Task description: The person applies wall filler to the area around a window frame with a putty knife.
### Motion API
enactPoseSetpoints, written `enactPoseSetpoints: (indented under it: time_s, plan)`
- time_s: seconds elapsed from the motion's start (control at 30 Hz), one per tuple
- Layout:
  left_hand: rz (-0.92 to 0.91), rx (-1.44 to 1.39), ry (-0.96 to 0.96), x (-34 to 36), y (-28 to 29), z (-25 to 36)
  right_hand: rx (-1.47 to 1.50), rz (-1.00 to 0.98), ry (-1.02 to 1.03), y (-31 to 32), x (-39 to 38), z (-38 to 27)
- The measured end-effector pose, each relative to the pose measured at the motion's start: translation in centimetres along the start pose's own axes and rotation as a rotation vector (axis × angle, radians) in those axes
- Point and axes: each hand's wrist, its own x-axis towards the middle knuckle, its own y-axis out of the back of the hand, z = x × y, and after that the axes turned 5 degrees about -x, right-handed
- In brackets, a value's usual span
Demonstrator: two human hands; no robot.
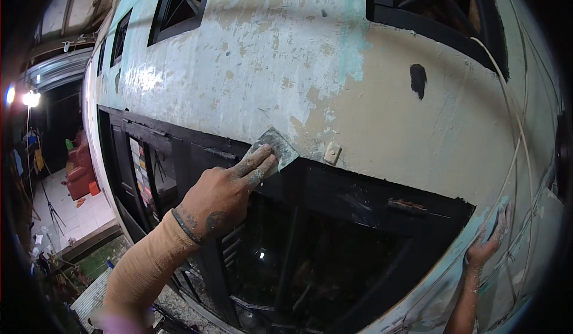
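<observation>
A flat metal scraper blade (275, 146), grey and smeared with pale filler, lies tilted under the fingertips of the left hand (222, 196), pressed flat against the wall. A second tool (494, 223), small, bluish and mostly hidden, sits in the right hand (488, 240), also against the wall.

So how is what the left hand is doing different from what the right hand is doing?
The left hand holds a flat metal scraper pressed to the wall; the right hand holds no scraper I can make out and lies against the wall. The left hand is up above the dark window frame; the right hand is lower, at the frame's far corner. The left arm wears a tan sleeve; the right forearm is bare. Both are dusted with pale powder.
</observation>
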Motion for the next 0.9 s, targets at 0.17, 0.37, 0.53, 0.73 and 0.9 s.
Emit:
enactPoseSetpoints:
  time_s: [0.17, 0.37, 0.53, 0.73, 0.9]
  plan:
    - [0.091, 0.0, -0.064, -0.4, -1.5, 0.0, -0.003, 0.016, -0.002, 0.0, 0.5, -0.4]
    - [0.095, -0.096, 0.104, -0.6, -2.2, 2.2, 0.017, 0.034, -0.013, -0.6, 0.3, -0.4]
    - [0.189, -0.199, 0.26, 0.9, -3.1, 4.4, 0.07, 0.026, -0.092, 0.6, 1.1, -0.4]
    - [0.273, -0.203, 0.203, 2.3, -2.6, 4.6, 0.487, 0.108, 0.044, 5.5, 9.1, -10.7]
    - [0.17, -0.23, 0.226, 0.0, -2.9, 4.8, 0.41, -0.052, 0.256, 2.2, 18.5, -16.0]
